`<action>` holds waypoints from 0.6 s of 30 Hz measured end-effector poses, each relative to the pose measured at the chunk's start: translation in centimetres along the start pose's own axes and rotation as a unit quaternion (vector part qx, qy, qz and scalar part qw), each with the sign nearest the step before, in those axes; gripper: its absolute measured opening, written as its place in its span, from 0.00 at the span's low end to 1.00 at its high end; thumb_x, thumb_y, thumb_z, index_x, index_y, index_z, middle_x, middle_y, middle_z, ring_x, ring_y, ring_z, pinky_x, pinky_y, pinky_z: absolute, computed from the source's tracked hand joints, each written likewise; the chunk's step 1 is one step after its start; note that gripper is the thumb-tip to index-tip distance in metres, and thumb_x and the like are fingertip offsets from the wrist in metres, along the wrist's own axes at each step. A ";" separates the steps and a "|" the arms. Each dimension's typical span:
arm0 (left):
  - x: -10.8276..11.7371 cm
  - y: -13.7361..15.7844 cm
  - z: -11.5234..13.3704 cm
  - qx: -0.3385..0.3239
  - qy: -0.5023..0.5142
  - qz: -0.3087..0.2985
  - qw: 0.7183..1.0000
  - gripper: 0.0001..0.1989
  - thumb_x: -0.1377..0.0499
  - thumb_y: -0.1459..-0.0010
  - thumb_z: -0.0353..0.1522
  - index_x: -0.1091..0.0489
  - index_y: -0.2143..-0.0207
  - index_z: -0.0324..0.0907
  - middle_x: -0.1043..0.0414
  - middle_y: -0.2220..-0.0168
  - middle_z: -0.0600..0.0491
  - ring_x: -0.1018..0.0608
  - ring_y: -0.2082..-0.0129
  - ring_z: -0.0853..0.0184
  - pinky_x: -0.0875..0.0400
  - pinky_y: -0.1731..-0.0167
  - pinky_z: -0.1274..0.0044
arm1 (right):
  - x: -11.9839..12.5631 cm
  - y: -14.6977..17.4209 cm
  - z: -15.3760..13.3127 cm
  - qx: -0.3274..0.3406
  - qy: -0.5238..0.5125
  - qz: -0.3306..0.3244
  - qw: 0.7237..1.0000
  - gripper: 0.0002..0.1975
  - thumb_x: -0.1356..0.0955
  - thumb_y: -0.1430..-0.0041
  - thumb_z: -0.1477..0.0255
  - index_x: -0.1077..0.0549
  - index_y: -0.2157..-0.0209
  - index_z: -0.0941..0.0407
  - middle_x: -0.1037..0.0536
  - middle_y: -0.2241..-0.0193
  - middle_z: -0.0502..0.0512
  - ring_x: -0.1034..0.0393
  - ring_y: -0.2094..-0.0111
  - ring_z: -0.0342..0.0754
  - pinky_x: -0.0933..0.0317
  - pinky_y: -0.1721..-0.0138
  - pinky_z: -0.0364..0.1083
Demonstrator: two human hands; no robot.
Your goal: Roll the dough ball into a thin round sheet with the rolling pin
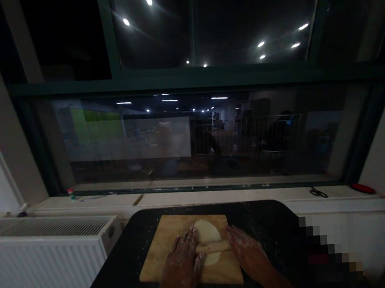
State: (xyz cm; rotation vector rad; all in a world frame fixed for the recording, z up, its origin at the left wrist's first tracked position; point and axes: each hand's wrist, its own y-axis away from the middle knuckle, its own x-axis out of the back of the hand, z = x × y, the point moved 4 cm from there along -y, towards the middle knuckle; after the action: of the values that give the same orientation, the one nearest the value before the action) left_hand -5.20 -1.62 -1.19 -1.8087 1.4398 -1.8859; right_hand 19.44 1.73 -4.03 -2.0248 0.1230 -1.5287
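A pale sheet of dough (208, 230) lies rolled out in a long oval on a wooden board (155, 255). Across the dough rests a thin wooden rolling pin (213, 246). My left hand (183, 259), dusted with flour, has the pin's left end between its thumb and long, stretched fingers. At the other end, my right hand (247, 250) bears against the pin with its fingers straight and close together. The pin's tips are hidden by both hands. Flour shows on the right fingers too.
Beneath the board is a black table (259, 218) with flour specks. A white radiator (55, 252) stands at left. On the windowsill (183, 199) are scissors (318, 192), a red oval object (362, 189) and a small red-and-green container (71, 194). A dark window reflects the room.
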 end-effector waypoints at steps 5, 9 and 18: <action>-2.3 -0.8 -1.6 0.044 0.020 -0.033 0.998 0.24 0.51 0.31 0.39 0.39 0.38 0.35 0.30 0.42 0.40 0.25 0.44 0.59 0.25 0.48 0.69 | -0.6 -7.3 -0.5 0.074 0.049 -0.107 0.990 0.21 0.43 0.32 0.73 0.27 0.45 0.62 0.27 0.43 0.65 0.34 0.40 0.55 0.40 0.39 0.55; -5.4 -0.4 -3.4 -0.010 -0.005 -0.051 0.999 0.18 0.53 0.34 0.28 0.32 0.45 0.42 0.29 0.42 0.42 0.27 0.42 0.54 0.27 0.47 0.59 | -2.0 -14.7 -1.3 0.136 0.027 -0.129 0.982 0.20 0.44 0.29 0.68 0.24 0.49 0.57 0.22 0.49 0.59 0.28 0.46 0.49 0.37 0.44 0.47; -4.7 -2.9 -4.1 0.133 -0.013 -0.127 0.983 0.22 0.55 0.32 0.33 0.36 0.39 0.38 0.33 0.39 0.41 0.30 0.40 0.52 0.33 0.42 0.55 | -3.6 -11.2 -0.2 0.142 0.027 -0.105 0.984 0.21 0.43 0.31 0.76 0.29 0.42 0.60 0.29 0.41 0.62 0.38 0.38 0.51 0.43 0.38 0.53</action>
State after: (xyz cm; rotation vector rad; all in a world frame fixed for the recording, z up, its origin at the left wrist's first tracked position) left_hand -6.01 5.15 -1.59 -1.9476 0.9280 -2.0449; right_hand 15.01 12.33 -1.40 -1.8131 -0.2815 -1.6259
